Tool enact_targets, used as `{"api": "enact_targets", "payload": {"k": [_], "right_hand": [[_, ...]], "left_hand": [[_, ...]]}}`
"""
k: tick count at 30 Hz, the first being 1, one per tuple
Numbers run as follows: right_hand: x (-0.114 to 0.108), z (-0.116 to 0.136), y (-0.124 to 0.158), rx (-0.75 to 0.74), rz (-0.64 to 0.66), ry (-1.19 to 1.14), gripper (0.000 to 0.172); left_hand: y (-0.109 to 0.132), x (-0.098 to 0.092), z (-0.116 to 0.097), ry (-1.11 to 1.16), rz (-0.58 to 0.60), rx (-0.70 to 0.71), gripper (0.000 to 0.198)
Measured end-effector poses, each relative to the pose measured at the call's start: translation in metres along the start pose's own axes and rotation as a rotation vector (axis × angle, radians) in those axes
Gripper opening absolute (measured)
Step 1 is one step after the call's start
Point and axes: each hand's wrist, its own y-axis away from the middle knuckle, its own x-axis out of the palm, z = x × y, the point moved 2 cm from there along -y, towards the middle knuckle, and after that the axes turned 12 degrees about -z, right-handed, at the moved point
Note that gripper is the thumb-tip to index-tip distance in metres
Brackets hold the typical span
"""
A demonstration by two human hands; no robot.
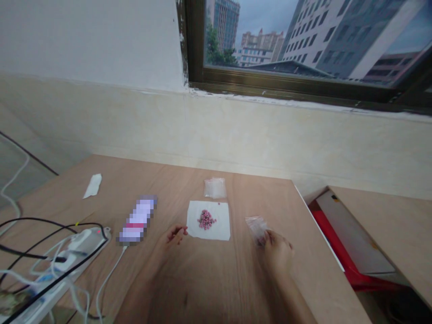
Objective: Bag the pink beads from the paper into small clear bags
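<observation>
A small heap of pink and dark round beads (205,219) lies on a square of white paper (222,230). One bead sits apart near the paper's top edge. My left hand (175,235) rests at the paper's left edge, fingers curled together; whatever is in them, if anything, is too small to make out. To the right of the paper, my right hand (278,247) grips a clear plastic bag (257,226) by its lower right part. The fingers hide that part, where something dark shows. Behind the paper lies a stack of clear plastic bags (215,188).
Left of the paper is a phone (137,220) with a blurred screen and a white cable. A power strip (84,245) with tangled cords fills the left front. A white scrap (92,186) lies farther back. Past the table's right edge is a red object (337,243).
</observation>
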Motion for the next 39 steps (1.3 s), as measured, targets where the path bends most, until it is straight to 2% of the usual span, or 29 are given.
{"api": "enact_targets", "payload": {"k": [3, 5, 8, 11, 13, 15, 17, 21, 23, 29, 34, 39], "right_hand": [[-0.017, 0.004, -0.01, 0.048, -0.15, -0.052, 0.038], [-0.025, 0.014, -0.011, 0.083, -0.163, -0.228, 0.039], [-0.027, 0.043, -0.001, 0.08, 0.019, -0.57, 0.035], [-0.019, 0.079, 0.017, 0.051, 0.303, -0.821, 0.031], [-0.013, 0.097, 0.028, 0.024, 0.461, -0.898, 0.03], [-0.01, 0.108, 0.033, -0.012, 0.525, -0.899, 0.029], [-0.011, 0.112, 0.034, -0.047, 0.502, -0.854, 0.026], [-0.018, 0.113, 0.034, -0.061, 0.235, -0.73, 0.018], [-0.019, 0.116, 0.039, -0.075, 0.193, -0.735, 0.017], [-0.011, 0.133, 0.05, -0.138, 0.548, -0.825, 0.018], [-0.013, 0.138, 0.044, -0.141, 0.57, -0.777, 0.018], [-0.018, 0.14, 0.048, -0.093, 0.555, -0.72, 0.014]], "left_hand": [[0.003, -0.002, -0.008, -0.012, -0.003, -0.003, 0.023], [0.006, 0.001, -0.015, -0.031, 0.005, -0.016, 0.025], [0.011, 0.012, -0.031, -0.094, 0.072, 0.045, 0.027], [0.019, 0.029, -0.046, -0.16, 0.231, 0.174, 0.029], [0.022, 0.037, -0.052, -0.182, 0.323, 0.251, 0.027], [0.023, 0.04, -0.052, -0.193, 0.381, 0.279, 0.023], [0.022, 0.038, -0.047, -0.193, 0.389, 0.251, 0.019], [0.021, 0.032, -0.039, -0.152, 0.356, 0.15, 0.018], [0.023, 0.032, -0.038, -0.12, 0.362, 0.106, 0.019], [0.027, 0.036, -0.042, -0.137, 0.376, 0.101, 0.023], [0.03, 0.035, -0.048, -0.126, 0.381, 0.09, 0.025], [0.038, 0.038, -0.048, -0.127, 0.261, 0.118, 0.026]]}}
